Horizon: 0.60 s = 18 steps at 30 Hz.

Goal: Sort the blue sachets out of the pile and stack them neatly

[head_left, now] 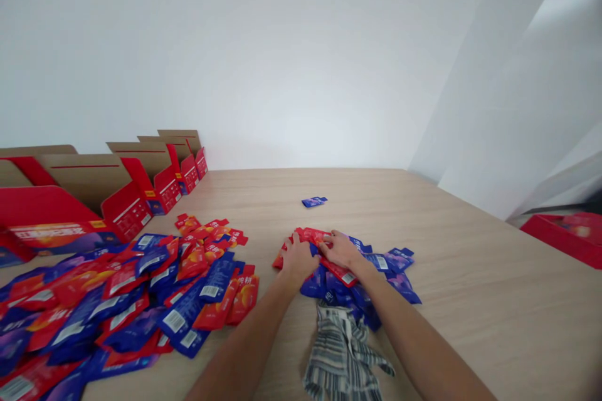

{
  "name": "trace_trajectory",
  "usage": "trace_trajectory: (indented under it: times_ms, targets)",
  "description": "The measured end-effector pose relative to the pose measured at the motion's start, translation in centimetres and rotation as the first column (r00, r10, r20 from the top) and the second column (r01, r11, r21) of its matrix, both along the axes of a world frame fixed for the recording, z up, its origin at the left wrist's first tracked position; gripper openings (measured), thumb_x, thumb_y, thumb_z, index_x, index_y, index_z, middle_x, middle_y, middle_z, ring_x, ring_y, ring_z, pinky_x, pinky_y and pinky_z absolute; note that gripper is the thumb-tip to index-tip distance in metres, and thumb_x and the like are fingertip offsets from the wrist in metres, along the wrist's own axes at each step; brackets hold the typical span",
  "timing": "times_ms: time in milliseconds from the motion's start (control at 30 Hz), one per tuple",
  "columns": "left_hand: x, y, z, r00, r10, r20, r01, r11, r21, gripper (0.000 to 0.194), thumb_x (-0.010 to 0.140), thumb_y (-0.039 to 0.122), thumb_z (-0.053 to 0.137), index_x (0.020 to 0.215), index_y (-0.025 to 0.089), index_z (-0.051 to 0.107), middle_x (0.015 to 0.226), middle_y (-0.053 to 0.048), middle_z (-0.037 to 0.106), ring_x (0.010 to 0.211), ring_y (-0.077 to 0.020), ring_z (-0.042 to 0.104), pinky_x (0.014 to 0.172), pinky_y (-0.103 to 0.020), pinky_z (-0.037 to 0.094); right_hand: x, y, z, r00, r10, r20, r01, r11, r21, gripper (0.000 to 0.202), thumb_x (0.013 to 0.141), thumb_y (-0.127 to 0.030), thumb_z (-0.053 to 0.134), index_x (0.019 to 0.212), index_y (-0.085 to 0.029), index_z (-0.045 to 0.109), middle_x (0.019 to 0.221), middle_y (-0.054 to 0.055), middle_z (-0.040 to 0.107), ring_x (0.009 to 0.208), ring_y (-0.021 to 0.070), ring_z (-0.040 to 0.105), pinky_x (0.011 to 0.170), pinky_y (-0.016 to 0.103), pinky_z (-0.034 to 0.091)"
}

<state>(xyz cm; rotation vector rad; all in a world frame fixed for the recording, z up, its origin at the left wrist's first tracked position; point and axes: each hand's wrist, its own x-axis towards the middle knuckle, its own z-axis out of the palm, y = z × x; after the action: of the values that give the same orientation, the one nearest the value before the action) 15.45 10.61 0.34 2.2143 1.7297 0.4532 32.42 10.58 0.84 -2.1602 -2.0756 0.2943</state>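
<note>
Near the middle of the table, both my hands are at a small heap of red and blue pouches. My left hand (298,259) lies over the heap's left side, its fingers curled round red pouches (313,235). From the right, my right hand (342,251) reaches in with bent fingers closed on a red pouch; its fingertips are partly hidden. Blue pouches (314,284) lie below and between the hands, and more blue pouches (399,266) spread to the right. A striped cloth glove (341,351) lies between my forearms, against the heap's near edge.
A large mixed pile of red and blue pouches (126,301) covers the table's left side. Behind it, several open red cardboard boxes (136,210) stand in a row along the wall. One blue pouch (313,202) lies farther back. A red box (564,238) shows at the right edge.
</note>
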Motion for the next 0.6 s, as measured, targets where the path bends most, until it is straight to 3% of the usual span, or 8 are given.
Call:
trace_trajectory:
  times_ms: [67,167,300,433,600]
  targets:
    - [-0.1,0.7,0.2,1.000,0.024,-0.019,-0.023,0.999,0.022,0.038,0.080,0.040,0.053,0.107,0.021,0.070,0.145,-0.017,0.043,0.130,-0.0436,0.036,0.102,-0.066,0.028,-0.2,1.2,0.2,1.000,-0.023,0.008,0.023,0.999,0.041,0.049,0.096,-0.049,0.031,0.120,-0.023,0.065,0.130,0.012,0.055,0.113,0.0251,0.055,0.099,0.037,0.038]
    - [-0.1,2.6,-0.1,0.999,0.016,-0.040,-0.012,0.997,0.079,0.034,0.083,0.036,0.048,0.103,0.021,0.072,0.146,-0.014,0.044,0.139,-0.0428,0.025,0.109,-0.068,0.013,-0.5,3.8,0.0,0.997,-0.069,0.032,0.066,0.993,0.094,0.043,0.095,-0.039,0.034,0.125,-0.022,0.060,0.128,0.013,0.056,0.112,0.0260,0.056,0.097,0.038,0.039]
    - [-0.1,6.1,-1.3,1.000,-0.018,-0.009,0.019,0.987,0.162,0.050,0.087,0.042,0.043,0.132,0.024,0.056,0.151,-0.012,0.040,0.145,-0.0367,0.017,0.114,-0.063,0.001,-0.8,8.3,-0.8,0.995,-0.076,0.065,0.066,0.987,0.143,0.044,0.094,-0.030,0.034,0.135,-0.025,0.051,0.142,0.011,0.047,0.129,0.0281,0.043,0.105,0.043,0.032]
    - [-0.1,9.1,-3.3,0.999,0.036,-0.005,-0.036,0.995,0.093,0.066,0.088,0.061,0.035,0.147,0.031,0.038,0.158,-0.010,0.027,0.147,-0.0383,0.009,0.113,-0.064,-0.003,-1.0,13.5,-2.0,0.995,-0.051,0.081,0.041,0.991,0.127,0.051,0.094,-0.035,0.035,0.145,-0.029,0.038,0.158,0.006,0.025,0.143,0.0287,0.021,0.113,0.050,0.019]
    - [0.0,10.5,-5.5,0.997,0.049,-0.060,-0.049,0.999,-0.003,0.076,0.082,0.075,0.028,0.145,0.034,0.040,0.159,-0.011,0.025,0.145,-0.0448,0.008,0.107,-0.073,-0.003,-0.9,19.7,-4.1,0.995,-0.075,0.068,0.076,0.997,-0.002,0.061,0.094,-0.050,0.030,0.152,-0.031,0.023,0.162,0.006,0.012,0.146,0.0351,0.012,0.111,0.061,0.016]
